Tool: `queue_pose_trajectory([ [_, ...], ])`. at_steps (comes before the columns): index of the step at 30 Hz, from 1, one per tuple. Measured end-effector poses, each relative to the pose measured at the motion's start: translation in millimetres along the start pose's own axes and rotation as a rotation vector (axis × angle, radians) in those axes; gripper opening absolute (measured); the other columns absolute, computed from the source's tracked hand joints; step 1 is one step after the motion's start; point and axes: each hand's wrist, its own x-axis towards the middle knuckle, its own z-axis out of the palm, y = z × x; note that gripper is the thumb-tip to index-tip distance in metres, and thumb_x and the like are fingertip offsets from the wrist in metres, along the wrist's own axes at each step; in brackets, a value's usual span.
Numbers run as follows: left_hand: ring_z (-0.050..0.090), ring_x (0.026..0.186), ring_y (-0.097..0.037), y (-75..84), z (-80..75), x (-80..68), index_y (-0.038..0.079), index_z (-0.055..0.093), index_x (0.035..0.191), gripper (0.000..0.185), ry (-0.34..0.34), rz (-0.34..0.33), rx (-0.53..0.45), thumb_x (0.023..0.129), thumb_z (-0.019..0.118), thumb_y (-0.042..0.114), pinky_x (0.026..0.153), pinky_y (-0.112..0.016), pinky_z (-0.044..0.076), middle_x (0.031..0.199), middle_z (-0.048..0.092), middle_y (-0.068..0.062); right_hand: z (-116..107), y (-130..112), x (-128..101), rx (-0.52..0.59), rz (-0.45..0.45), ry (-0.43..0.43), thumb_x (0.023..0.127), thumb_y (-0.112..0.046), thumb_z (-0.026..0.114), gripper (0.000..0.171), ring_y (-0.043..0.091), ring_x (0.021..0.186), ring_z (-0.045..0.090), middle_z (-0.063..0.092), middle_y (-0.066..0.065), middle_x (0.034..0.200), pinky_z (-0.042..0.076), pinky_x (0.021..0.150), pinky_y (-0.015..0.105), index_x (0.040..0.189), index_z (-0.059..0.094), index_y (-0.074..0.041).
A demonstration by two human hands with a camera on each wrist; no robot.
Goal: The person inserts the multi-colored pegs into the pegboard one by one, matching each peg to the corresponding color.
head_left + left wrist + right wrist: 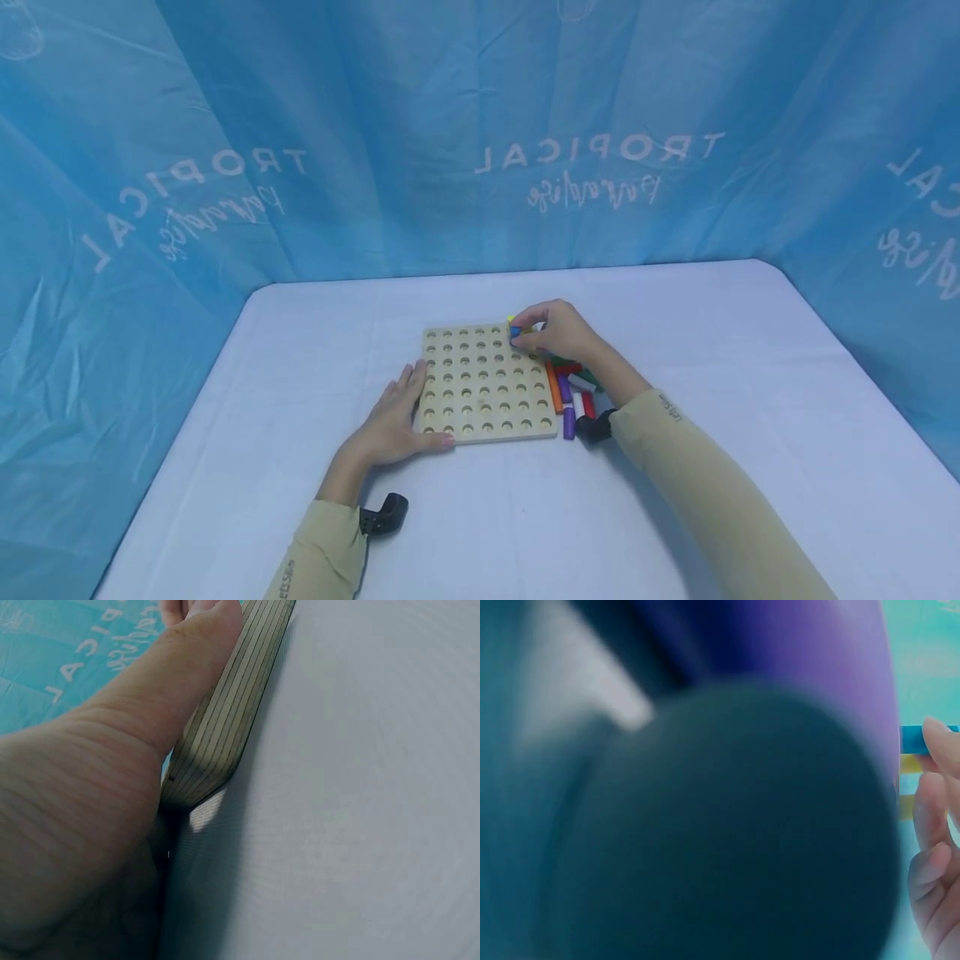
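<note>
A wooden pegboard [483, 408] with rows of round holes lies on the table. My left hand [392, 421] steadies its near left corner, straight fingers along the left side and thumb over the front edge. In the left wrist view, that thumb [180, 682] lies against the board's layered side [217, 735]. At the far right corner, my right hand [558, 331] pinches a blue peg [515, 332] between thumb and fingertips, over the board. The right wrist view also shows the blue peg [913, 739], with yellow pieces just below it.
Beside the board's right edge lie loose pegs: an orange peg [554, 388], a purple peg [569, 422], a red peg [588, 406], and several others in white and green. White cloth covers the table [300, 350]; a blue printed curtain [420, 142] hangs around it.
</note>
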Motion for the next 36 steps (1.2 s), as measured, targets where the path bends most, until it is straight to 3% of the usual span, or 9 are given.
queue_pose_trajectory([
  [21,-0.004,0.156,-0.025,0.5,-1.4,1.0,0.017,-0.002,0.161,0.135,-0.003,0.006,-0.004,0.067,0.081,0.065,0.127,-0.048,-0.001,0.169,-0.001,-0.008,-2,-1,-1,-0.014,0.012,-0.026,0.082,-0.029,0.082,0.033,0.015,0.095,0.068,0.073,-0.001,0.121,0.057,0.075,0.028,0.114,0.076,-0.024],
  [31,-0.005,0.156,-0.026,-0.7,-0.9,0.4,0.018,-0.003,0.161,0.133,-0.002,0.021,-0.004,0.068,0.08,0.066,0.127,-0.052,0.0,0.169,-0.001,-0.004,-24,5,-17,-0.003,0.027,0.001,0.085,-0.036,0.079,0.034,0.018,0.083,0.071,0.071,-0.002,0.122,0.059,0.08,0.033,0.116,0.075,-0.023],
  [36,-0.006,0.156,-0.025,-0.3,-0.8,0.6,0.018,-0.003,0.161,0.133,-0.003,0.02,-0.006,0.068,0.08,0.066,0.127,-0.05,-0.001,0.169,-0.002,-0.004,-41,14,-27,-0.055,0.069,0.025,0.088,-0.037,0.076,0.034,0.02,0.095,0.068,0.07,-0.001,0.124,0.059,0.084,0.036,0.118,0.073,-0.023],
])
